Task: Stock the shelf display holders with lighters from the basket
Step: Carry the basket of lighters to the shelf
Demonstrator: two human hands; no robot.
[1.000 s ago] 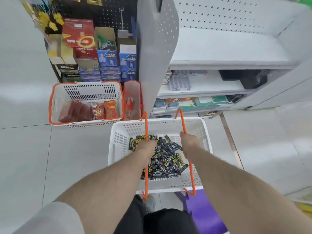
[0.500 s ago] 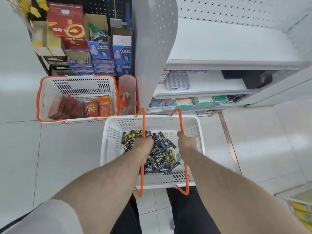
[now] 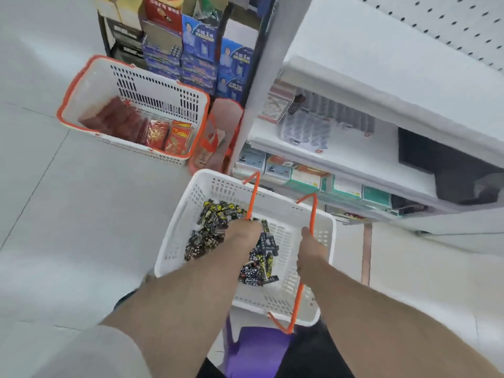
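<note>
A white plastic basket point(image 3: 180, 214) with two orange handles hangs in front of me, tilted, above the floor. Inside lies a heap of several black-and-yellow lighters point(image 3: 215, 225). My left hand point(image 3: 241, 236) grips the left orange handle point(image 3: 253, 192) near its middle. My right hand point(image 3: 309, 246) grips the right orange handle point(image 3: 313, 211). The white shelf unit point(image 3: 354, 148) with boxed goods stands just right of the basket. A display holder is not clearly visible.
A second white basket with an orange rim point(image 3: 131, 77) sits on the floor at the left, holding red packets. A red bag point(image 3: 215, 137) leans beside it. Stacked boxes point(image 3: 201, 58) fill a dark rack behind. A purple stool point(image 3: 259, 350) is under the basket.
The view has swung and tilted to the left. The basket now hangs skewed and closer to the shelf's lower tiers, and the lighters have slid apart. Both hands keep hold of the handles.
</note>
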